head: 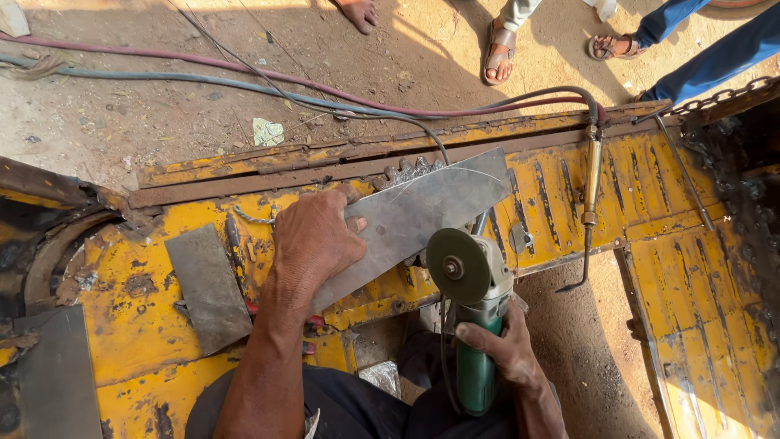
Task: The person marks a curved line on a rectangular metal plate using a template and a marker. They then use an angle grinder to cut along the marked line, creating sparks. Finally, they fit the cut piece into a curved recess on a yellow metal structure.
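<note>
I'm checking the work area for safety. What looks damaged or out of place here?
The yellow panel is rusted and its paint chipped. The grinder in the right hand shows no guard over its disc. Hoses trail across the dirt.

Dull grey sheet-metal plate [414,215], glossy green plastic grinder [475,325], rough rusty yellow-painted steel panel [674,244]
</note>
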